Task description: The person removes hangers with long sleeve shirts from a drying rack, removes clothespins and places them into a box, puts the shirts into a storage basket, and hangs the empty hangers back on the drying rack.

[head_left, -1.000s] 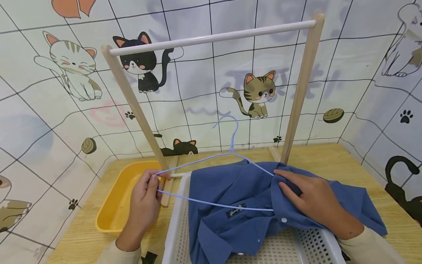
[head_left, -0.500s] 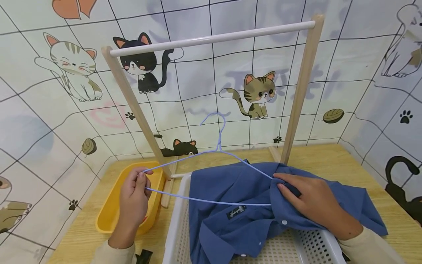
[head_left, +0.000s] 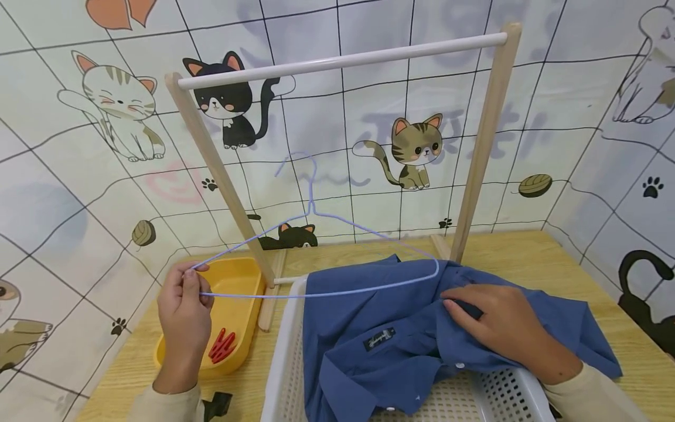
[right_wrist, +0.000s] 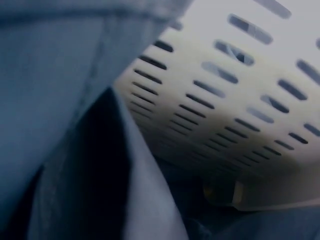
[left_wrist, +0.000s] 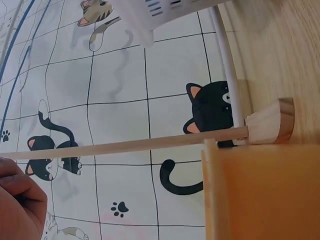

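Note:
My left hand (head_left: pixel 184 322) pinches one end of a thin light-blue wire clothes hanger (head_left: pixel 337 293) between thumb and fingers. The hanger's hook points up, and its far end floats over the shirt, outside the cloth. A blue collared shirt (head_left: pixel 379 310) with a dark neck label drapes over a white perforated basket (head_left: pixel 285 351). On the shirt's right side, my right hand (head_left: pixel 495 316) pinches a fold near the front opening between thumb and fingers. Blue cloth and the basket's slotted wall fill the right wrist view, where that hand is out of sight.
Behind the basket stands a wooden rack with a white crossbar (head_left: pixel 343 61). To the left, a yellow tray (head_left: pixel 242 328) holds red clips (head_left: pixel 222 346). All of this is on a wood-grain table (head_left: pixel 527 252) against walls printed with cats.
My left hand has moved left and slightly down with the hanger, whose right end has come out of the shirt. Red clips in the tray are now uncovered. The right hand has stayed on the shirt.

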`<action>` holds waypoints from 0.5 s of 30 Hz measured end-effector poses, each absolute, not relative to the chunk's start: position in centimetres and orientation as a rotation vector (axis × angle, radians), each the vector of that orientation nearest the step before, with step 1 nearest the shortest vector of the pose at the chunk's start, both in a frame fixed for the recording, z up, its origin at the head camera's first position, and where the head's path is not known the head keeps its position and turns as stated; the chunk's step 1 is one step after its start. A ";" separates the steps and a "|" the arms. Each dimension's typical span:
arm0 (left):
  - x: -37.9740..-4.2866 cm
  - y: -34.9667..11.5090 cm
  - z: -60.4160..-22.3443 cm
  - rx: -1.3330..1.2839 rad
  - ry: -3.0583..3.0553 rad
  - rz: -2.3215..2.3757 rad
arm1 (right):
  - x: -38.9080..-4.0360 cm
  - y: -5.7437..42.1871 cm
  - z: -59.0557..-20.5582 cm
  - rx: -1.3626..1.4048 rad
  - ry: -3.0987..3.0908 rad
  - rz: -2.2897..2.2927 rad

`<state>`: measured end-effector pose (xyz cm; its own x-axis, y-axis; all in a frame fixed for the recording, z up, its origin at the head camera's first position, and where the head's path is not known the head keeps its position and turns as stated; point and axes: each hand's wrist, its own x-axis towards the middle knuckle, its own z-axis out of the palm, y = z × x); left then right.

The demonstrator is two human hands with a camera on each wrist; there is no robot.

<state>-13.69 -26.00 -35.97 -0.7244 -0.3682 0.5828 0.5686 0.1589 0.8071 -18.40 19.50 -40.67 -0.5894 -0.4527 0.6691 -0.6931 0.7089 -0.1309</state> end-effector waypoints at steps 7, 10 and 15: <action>-13.4 -24.9 -36.2 -0.115 -1.757 -1.709 | -18.2 19.5 -40.6 0.839 -2.330 0.534; -13.5 -24.4 -36.3 -0.126 -1.781 -1.713 | -18.1 19.6 -40.5 0.781 -2.358 0.619; -13.6 -23.8 -36.2 -0.135 -1.771 -1.717 | -18.4 20.0 -40.2 0.744 -2.336 0.954</action>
<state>-13.59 -23.85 -36.23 -0.7777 -0.3621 0.5138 0.5023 0.1336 0.8543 -18.40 20.04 -40.20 -0.7225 -0.2926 0.6264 -0.6474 0.6042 -0.4646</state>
